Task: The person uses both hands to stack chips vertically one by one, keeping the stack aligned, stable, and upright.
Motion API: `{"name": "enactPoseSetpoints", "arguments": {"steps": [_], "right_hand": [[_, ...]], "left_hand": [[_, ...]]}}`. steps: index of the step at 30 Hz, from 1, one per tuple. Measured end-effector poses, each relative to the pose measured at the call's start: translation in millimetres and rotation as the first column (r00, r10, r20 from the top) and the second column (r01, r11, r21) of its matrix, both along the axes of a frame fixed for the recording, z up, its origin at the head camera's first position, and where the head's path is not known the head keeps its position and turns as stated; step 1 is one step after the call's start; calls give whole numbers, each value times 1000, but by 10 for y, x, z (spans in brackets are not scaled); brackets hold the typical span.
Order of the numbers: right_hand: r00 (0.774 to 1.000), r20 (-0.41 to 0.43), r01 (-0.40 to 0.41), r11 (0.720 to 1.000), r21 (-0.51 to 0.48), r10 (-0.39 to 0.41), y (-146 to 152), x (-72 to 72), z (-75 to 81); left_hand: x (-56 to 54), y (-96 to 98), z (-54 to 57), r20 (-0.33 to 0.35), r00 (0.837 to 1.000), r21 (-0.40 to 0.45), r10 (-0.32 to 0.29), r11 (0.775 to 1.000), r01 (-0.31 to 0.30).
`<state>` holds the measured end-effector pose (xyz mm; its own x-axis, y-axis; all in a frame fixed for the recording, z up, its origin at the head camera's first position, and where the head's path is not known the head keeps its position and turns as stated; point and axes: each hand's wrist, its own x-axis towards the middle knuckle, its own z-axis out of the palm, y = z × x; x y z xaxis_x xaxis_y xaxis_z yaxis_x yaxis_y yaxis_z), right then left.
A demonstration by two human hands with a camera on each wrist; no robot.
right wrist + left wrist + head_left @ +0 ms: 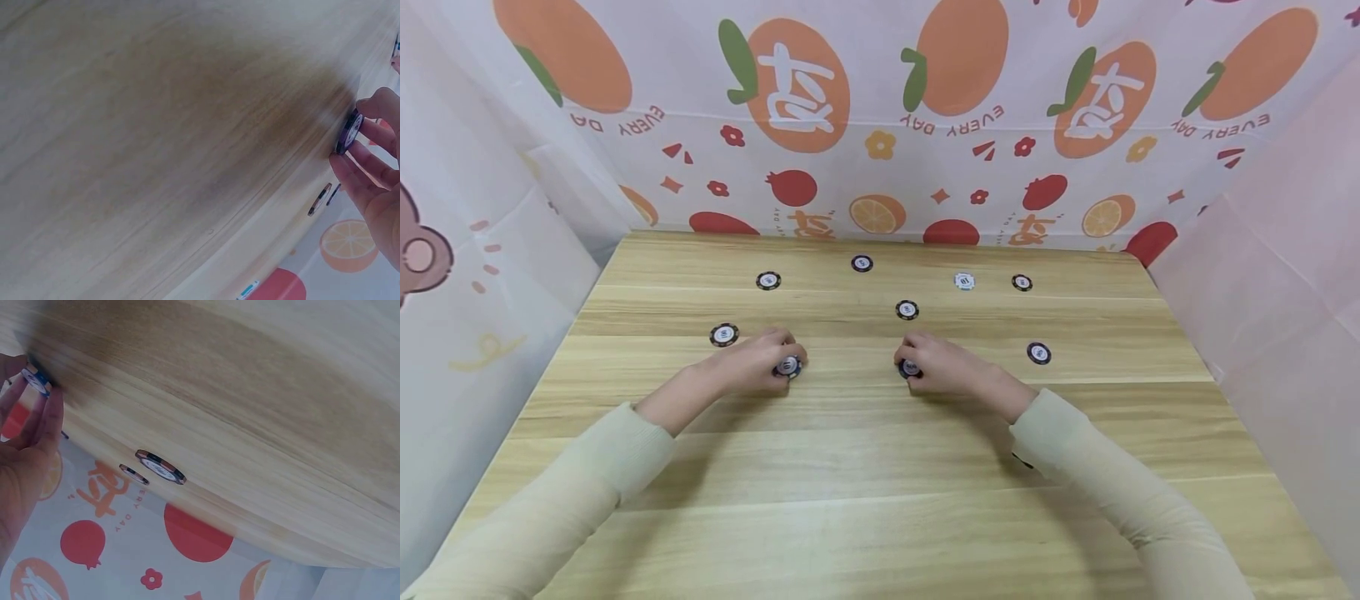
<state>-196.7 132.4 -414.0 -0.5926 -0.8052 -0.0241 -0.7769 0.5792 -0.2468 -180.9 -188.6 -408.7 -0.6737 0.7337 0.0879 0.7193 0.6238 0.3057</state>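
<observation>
My left hand (760, 360) pinches a blue poker chip (788, 367) by its edges, thumb on the near side and fingers on the far side. In the left wrist view this blue chip (36, 380) is tilted close over the wood. Level with it to the right, my right hand (946, 367) pinches a dark purple poker chip (911, 368), its fingers covering part of the face. The right wrist view has that chip (350, 131) between thumb and fingertips, near the tabletop. A black chip (724, 335) lies left of my left hand; another black chip (907, 310) lies just beyond my right.
More chips lie flat on the wooden table (850, 500): a black one (768, 281), a purple one (862, 263), a white one (965, 282), a dark one (1022, 282) at the back, and a purple one (1039, 353) at right. A fruit-print curtain (880, 167) hangs behind.
</observation>
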Motion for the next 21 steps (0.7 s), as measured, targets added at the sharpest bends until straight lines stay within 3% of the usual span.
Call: {"name": "enactPoseSetpoints", "arguments": {"steps": [21], "right_hand": [[999, 49, -14, 999, -31, 15, 27, -10, 26]], "left_hand": [[24, 113, 60, 24, 1000, -27, -7, 1000, 8]]}}
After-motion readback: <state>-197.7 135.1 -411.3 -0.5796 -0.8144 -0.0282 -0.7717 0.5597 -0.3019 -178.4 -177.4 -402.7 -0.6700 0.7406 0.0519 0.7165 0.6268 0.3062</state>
